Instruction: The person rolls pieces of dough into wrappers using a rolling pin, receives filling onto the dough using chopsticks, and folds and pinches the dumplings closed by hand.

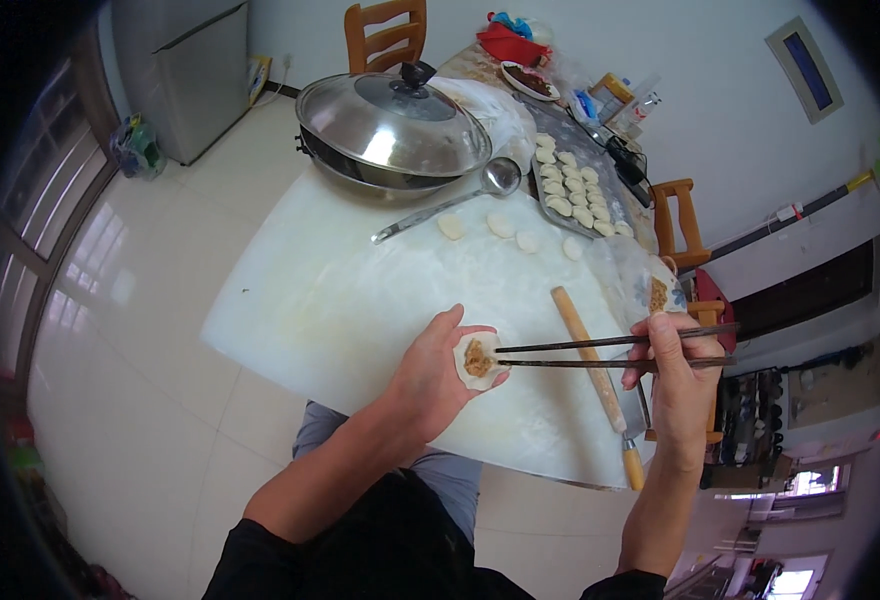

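On my left palm lies a round dumpling wrapper (pixel 468 380) with a lump of brown minced filling (pixel 477 358) at its middle. My left hand (pixel 426 382) cups it from below, above the white board. In my right hand (pixel 676 364) is a pair of dark chopsticks (pixel 567 364), slightly spread, their tips at the wrapper's right edge. A wooden rolling pin (pixel 590 356) lies under the chopsticks on the board. Several flat wrappers (pixel 500 224) rest farther back. Beyond my right hand, a bowl of filling (pixel 658 295) is partly hidden by a plastic bag.
A lidded wok (pixel 393 124) stands at the board's back, a metal ladle (pixel 447 208) before it. Folded dumplings fill a metal tray (pixel 541 196). A wooden-handled knife (pixel 633 463) sits at the white board's (pixel 297 300) right edge. Wooden chairs (pixel 386 34) stand around.
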A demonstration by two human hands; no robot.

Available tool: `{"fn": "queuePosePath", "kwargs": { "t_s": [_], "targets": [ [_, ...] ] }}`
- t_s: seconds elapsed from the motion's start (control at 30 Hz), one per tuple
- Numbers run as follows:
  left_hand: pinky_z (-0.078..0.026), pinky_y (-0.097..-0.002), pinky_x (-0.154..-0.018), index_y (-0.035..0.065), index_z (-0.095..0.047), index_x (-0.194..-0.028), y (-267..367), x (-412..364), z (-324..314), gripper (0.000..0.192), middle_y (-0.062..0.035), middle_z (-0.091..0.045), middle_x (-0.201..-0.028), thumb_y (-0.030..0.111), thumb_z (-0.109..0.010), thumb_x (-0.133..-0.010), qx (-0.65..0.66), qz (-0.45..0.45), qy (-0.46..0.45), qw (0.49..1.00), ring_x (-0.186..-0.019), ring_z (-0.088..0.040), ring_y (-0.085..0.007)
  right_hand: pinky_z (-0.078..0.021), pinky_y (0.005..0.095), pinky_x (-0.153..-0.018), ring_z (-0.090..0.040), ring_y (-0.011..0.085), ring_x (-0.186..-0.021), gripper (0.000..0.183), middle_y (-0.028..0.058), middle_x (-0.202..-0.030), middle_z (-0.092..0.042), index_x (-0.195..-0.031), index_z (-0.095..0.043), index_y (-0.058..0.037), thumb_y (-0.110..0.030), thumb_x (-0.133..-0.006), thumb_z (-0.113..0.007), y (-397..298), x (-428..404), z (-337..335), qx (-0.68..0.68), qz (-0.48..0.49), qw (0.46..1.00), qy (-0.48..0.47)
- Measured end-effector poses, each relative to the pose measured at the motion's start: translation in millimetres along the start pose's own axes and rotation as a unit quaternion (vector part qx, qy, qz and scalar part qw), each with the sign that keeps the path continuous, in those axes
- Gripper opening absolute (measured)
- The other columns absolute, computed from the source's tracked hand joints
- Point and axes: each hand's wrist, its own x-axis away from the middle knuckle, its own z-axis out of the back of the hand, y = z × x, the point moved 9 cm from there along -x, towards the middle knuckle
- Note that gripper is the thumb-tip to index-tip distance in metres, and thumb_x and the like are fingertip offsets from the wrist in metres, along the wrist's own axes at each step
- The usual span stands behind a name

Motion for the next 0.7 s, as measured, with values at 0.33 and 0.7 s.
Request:
{"fn": "queuePosePath", "kwargs": {
  "t_s": [0.33, 0.7],
  "targets": [
    [-0.048, -0.0517, -0.112, -0.0126, -0.047, -0.138, 3.7, 5.8, 6.8, 0.063, -0.0237, -0.057, -0.134, 0.044, -0.041, -0.112, -0.016, -0.014, -0.004, 1.0, -0.126, -0.058, -0.033, -0.0595, 0.0304, -0.052, -0.068, 0.018, -0.056, 0.03, 0.0098, -0.079, -0.068, -0.099, -0.068, 0.0027, -0.024, -0.109, -0.061, 43.0, 1.5, -10.5, -0.113, -0.094, 0.989, -0.001],
    [-0.052, -0.0468, -0.105, -0.0051, -0.054, -0.128, 1.2, 8.9, 12.0, 0.05, -0.0159, -0.059, -0.119, 0.041, -0.042, -0.114, -0.01, -0.013, 0.01, 1.0, -0.113, -0.061, -0.0276, -0.0612, 0.0304, -0.053, -0.07, 0.0189, -0.056, 0.031, 0.0092, -0.079, -0.069, -0.1, -0.069, 0.0026, -0.025, -0.109, -0.059, 60.2, 4.3, -11.6, -0.101, -0.143, 0.985, -0.01]
  ]
}}
